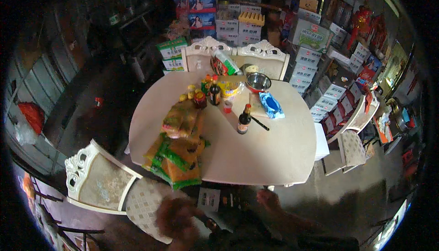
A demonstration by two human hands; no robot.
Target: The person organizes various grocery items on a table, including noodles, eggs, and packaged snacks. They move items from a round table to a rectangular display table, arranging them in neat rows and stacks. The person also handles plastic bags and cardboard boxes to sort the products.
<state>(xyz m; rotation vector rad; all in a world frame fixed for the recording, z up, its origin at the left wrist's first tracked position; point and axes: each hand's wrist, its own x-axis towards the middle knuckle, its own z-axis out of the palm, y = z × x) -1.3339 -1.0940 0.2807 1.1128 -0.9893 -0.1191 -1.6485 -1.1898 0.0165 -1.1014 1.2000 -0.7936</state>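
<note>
My left hand (175,216) is blurred, low over the patterned chair seat (144,199); its fingers cannot be made out. Just off the table's front edge, my right hand (269,199) has its fingers curled, and whether it holds anything is unclear. Before me stands a pale table (271,155). Orange and green plastic packets (181,162) lie along its left side, partly over the front edge. A dark sauce bottle (244,120) with a red cap stands upright near the middle, beside a thin black-handled tool (260,123). Behind are a small red cup (227,107) and a blue-and-white packet (272,105).
Another dark bottle (215,95), a dark red jar (200,99), a yellow tub (228,88) and a steel bowl (259,81) stand farther back. White carved chairs (262,54) border the table's far side. Stacked cartons (303,69) rise behind at right.
</note>
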